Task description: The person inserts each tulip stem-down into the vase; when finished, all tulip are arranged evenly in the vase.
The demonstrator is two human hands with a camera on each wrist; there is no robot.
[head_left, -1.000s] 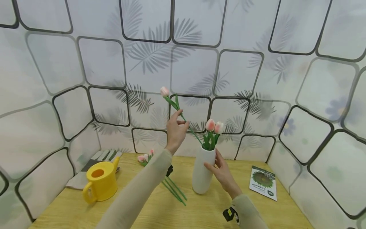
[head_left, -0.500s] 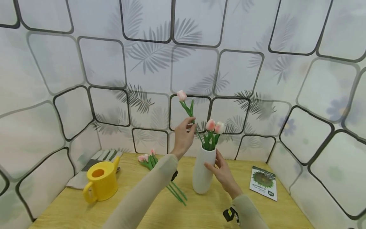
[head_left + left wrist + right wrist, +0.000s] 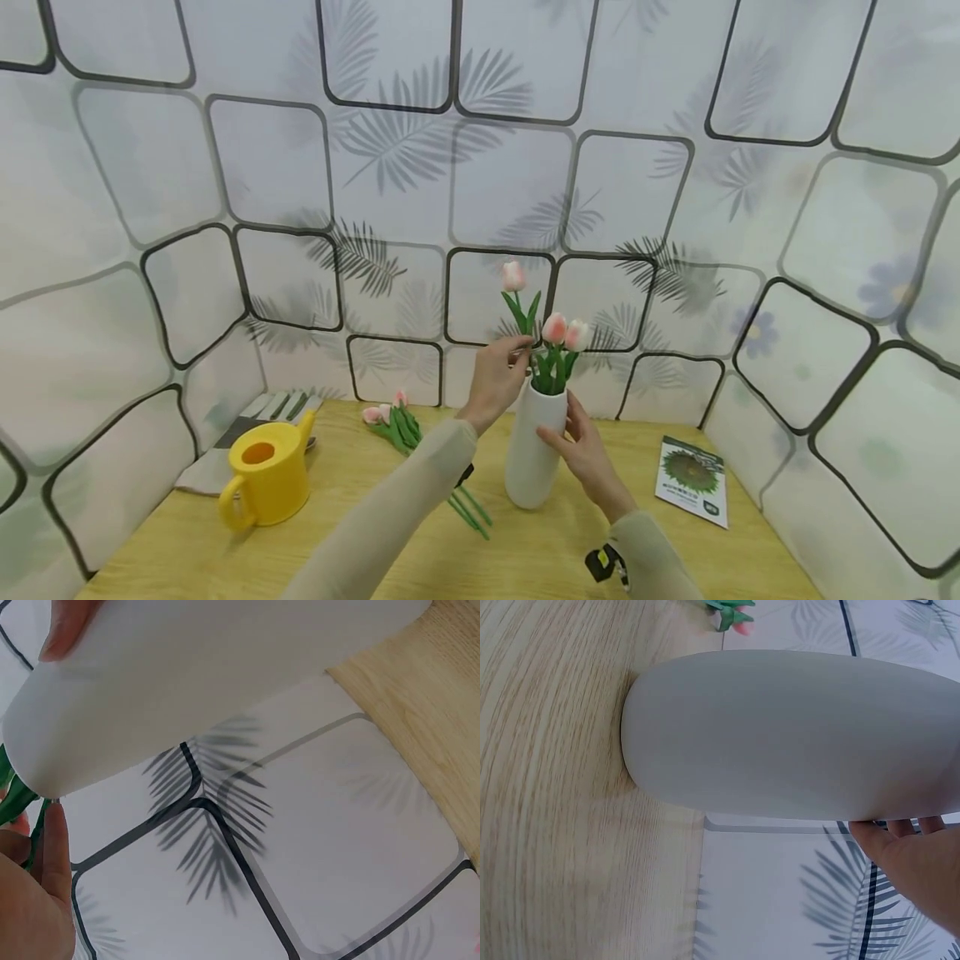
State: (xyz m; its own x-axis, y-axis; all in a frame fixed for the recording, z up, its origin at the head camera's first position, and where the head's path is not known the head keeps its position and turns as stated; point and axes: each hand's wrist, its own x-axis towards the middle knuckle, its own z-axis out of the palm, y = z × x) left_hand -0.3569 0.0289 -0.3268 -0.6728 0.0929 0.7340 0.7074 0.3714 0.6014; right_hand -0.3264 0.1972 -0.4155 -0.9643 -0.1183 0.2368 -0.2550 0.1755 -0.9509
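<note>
Left hand (image 3: 498, 379): the grip pinches a pink-and-white tulip (image 3: 513, 277) by its stem at the mouth of a smooth, tapering white vase (image 3: 531, 454); the bloom sits lower and more upright than earlier. The right hand (image 3: 588, 454) clasps the vase, standing on the wood-grained counter (image 3: 525, 558). Sunflower packet (image 3: 692, 482): lettering illegible.

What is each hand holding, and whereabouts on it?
The left hand pinches a pink-and-white tulip by its stem, near the base of its leaves; the right hand holds the white vase by its upper side.
</note>
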